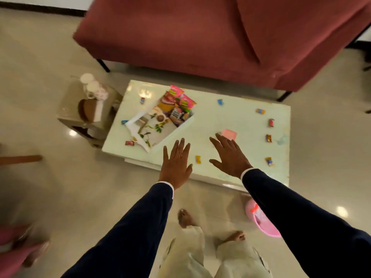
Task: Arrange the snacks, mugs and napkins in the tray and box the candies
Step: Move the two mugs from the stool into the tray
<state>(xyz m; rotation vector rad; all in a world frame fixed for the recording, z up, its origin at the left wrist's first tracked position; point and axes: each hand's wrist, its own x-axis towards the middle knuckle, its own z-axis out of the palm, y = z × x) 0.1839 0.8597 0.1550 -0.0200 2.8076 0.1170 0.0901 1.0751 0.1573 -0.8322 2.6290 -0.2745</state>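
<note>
A white patterned tray (160, 135) lies askew on the low white table (236, 121), with several snack packets (178, 103) piled at its far end. Several wrapped candies are scattered over the tabletop, one yellow candy (198, 159) lying between my hands. A small pink box (229, 134) sits just beyond my right fingertips. My left hand (176, 165) hovers flat, fingers apart, near the table's front edge. My right hand (230, 155) is also spread and holds nothing. White mugs (93, 87) and a napkin holder (89, 110) stand on a side table at the left.
A red sofa (220, 37) stands behind the table. A glass side table (70, 103) is at the left. A pink basket (263, 219) sits on the floor by my right arm. My bare feet stand on the glossy tiled floor below.
</note>
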